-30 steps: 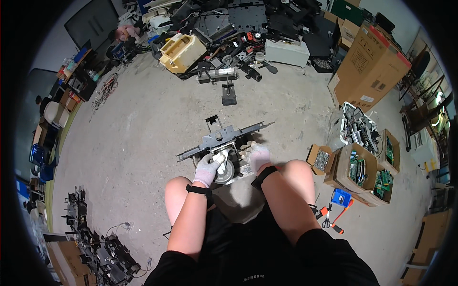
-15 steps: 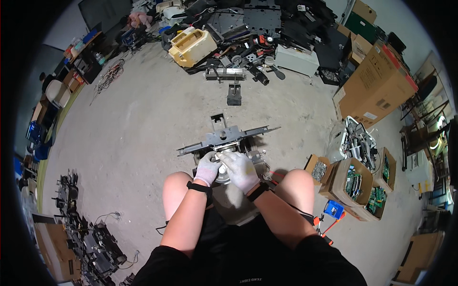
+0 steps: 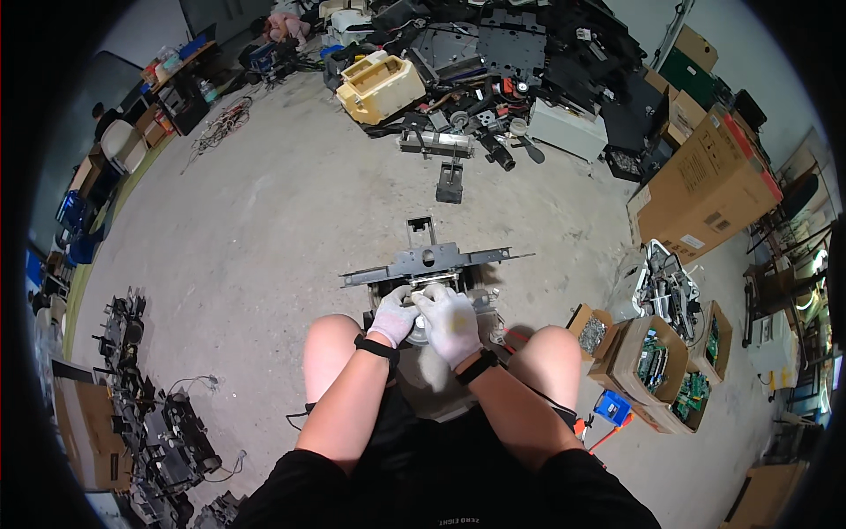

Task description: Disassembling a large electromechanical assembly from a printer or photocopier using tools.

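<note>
A dark grey metal machine assembly (image 3: 430, 259) stands on the floor between my knees, with a long crossbar and a narrow bracket pointing away from me. Both my hands wear white work gloves and meet at its near side. My left hand (image 3: 393, 316) has its fingers curled in against the assembly. Beside it my right hand (image 3: 448, 326) bends over the same spot, thumb and fingers drawn together. Whatever lies between the fingertips is hidden by the gloves. A round silvery part (image 3: 419, 335) shows just below my hands.
Ahead on the floor lie a dark metal piece (image 3: 449, 182) and a heap of scrap with a yellow plastic casing (image 3: 381, 88). To the right stand cartons of circuit boards (image 3: 652, 361), a small box of screws (image 3: 592, 332) and a blue container (image 3: 612, 407). Dismantled black mechanisms (image 3: 167, 432) lie left.
The whole view has shifted, so the scene sits farther right. My hands stay together at the near side of the assembly, with only slight finger movement.
</note>
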`<state>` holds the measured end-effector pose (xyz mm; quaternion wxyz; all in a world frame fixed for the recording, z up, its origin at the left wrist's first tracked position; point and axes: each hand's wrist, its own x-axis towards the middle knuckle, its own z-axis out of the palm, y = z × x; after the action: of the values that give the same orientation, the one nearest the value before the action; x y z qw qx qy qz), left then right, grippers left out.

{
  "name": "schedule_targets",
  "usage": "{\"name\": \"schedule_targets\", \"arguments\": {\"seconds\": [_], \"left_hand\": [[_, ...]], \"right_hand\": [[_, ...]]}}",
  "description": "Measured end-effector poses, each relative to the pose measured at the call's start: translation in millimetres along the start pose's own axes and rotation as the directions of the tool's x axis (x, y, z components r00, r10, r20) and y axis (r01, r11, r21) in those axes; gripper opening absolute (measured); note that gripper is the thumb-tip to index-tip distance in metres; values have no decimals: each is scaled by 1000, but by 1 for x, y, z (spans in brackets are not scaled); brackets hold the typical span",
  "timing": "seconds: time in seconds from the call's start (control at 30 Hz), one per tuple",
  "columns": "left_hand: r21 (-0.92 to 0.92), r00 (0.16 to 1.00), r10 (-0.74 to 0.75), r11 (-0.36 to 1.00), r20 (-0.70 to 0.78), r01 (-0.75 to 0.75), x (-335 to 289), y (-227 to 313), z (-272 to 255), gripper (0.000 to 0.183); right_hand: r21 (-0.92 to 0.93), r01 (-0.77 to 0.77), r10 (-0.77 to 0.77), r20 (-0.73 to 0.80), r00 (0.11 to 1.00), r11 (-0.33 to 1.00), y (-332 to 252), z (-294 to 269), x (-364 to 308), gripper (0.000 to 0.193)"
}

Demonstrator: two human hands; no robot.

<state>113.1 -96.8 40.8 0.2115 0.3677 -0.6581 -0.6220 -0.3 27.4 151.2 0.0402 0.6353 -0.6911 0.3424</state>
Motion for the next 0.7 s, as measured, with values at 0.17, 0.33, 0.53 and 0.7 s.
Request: {"name": "schedule_targets", "arguments": {"seconds": [0.17, 0.33, 0.53, 0.7], "left_hand": [[157, 999, -40, 987, 25, 36, -8, 25, 2, 56], [259, 1000, 17, 966, 21, -22, -14, 35, 4, 45], [164, 1000, 29, 986, -7, -28, -2, 3, -2, 39], [122, 999, 46, 992, -6, -45, -11, 36, 4, 43]], "right_hand": [[-56, 17, -14, 54, 998, 998, 0, -7, -2, 25], [-49, -73, 77, 107, 991, 996, -5, -13, -1, 26], [5, -12, 12, 26, 1000, 1000, -5, -13, 1, 24], [52, -56, 54, 34, 998, 997, 2, -8, 0, 23]]}}
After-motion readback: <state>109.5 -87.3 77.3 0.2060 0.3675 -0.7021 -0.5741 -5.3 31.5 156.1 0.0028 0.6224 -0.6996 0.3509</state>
